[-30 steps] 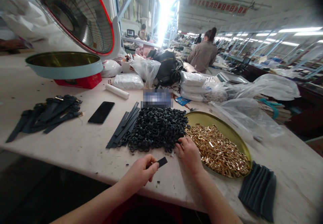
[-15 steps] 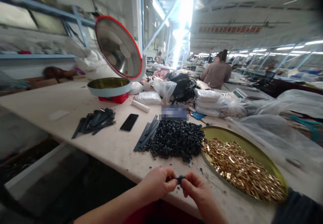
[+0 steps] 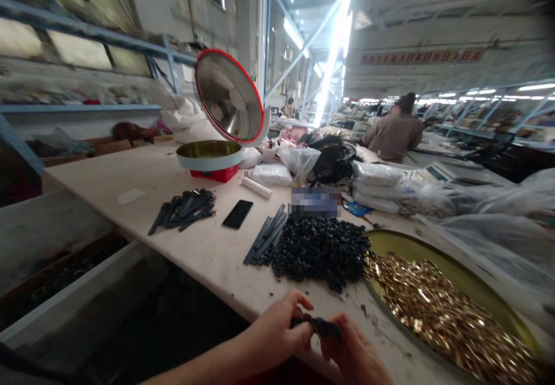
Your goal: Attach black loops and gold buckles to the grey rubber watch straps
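Lying at nine o'clock from the black loop heap are dark strips; at six, the left hand pinches a dark strap, the right hand clamped on its other end; at four, gold-coloured metal fittings.

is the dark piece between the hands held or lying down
Held: the left hand grips the dark piece, which reaches into the right hand.

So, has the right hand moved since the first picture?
Yes. The right hand was at the pile of black rings; now it is apart from the pile, closer toward the camera, holding a dark strip.
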{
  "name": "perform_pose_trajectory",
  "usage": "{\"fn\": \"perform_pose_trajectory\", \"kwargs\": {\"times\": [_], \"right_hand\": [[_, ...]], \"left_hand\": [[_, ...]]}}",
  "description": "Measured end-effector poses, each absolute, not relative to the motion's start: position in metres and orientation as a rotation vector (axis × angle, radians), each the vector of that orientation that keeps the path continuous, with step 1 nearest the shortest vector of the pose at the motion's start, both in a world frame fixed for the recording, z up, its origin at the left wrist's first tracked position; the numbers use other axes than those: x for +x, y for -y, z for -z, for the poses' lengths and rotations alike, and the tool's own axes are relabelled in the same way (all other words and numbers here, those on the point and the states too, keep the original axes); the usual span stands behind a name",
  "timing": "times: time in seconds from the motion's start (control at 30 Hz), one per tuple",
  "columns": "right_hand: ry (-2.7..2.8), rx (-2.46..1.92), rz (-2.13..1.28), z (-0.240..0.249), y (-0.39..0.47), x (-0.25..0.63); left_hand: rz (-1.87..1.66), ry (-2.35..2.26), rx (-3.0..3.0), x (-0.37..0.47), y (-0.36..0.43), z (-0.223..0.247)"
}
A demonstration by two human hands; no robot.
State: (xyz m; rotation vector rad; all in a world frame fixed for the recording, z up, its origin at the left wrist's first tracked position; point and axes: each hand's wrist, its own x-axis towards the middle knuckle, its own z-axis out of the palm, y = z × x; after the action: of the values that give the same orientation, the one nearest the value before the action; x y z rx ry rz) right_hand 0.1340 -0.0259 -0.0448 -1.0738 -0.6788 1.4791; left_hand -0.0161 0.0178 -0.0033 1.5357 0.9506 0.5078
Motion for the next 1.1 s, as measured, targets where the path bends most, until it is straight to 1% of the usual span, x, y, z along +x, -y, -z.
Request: {"fn": "perform_pose_trajectory", "kwargs": {"times": [0.1, 0.2, 0.37, 0.47, 0.63, 0.7, 0.9, 1.03, 1.1], "right_hand": [[0.638, -1.104, -1.64, 0.036, 0.024, 0.134], [0.581, -1.043, -1.781, 0.035, 0.021, 0.133], [0.502, -1.047, -1.822, 0.044, 0.017, 0.138], [0.592, -1.147, -1.688, 0.05, 0.011, 0.143], [0.878, -1.531, -1.087, 0.061, 0.001, 0.15], [0.964, -1.588, -0.98, 0.064, 0.002, 0.153], [1.373, -1.575, -1.047, 0.062, 0.017, 0.162], [1.444, -1.553, -1.132, 0.061, 0.032, 0.162], [1.46, -1.57, -1.099, 0.061, 0.039, 0.159]], "left_hand": [[-0.473, -0.959, 1.524, -0.014, -0.021, 0.007], [-0.427, -1.069, 1.584, -0.011, -0.029, 0.012], [-0.321, -1.201, 1.739, -0.006, -0.04, 0.013], [-0.284, -1.123, 1.636, -0.003, -0.042, 0.01], [-0.307, -0.959, 1.298, -0.001, -0.042, 0.007], [-0.307, -0.931, 1.231, 0.0, -0.043, 0.008], [-0.201, -0.92, 1.292, 0.003, -0.04, 0.017], [-0.149, -0.886, 1.412, 0.001, -0.033, 0.02], [-0.136, -0.871, 1.432, -0.002, -0.031, 0.018]]}}
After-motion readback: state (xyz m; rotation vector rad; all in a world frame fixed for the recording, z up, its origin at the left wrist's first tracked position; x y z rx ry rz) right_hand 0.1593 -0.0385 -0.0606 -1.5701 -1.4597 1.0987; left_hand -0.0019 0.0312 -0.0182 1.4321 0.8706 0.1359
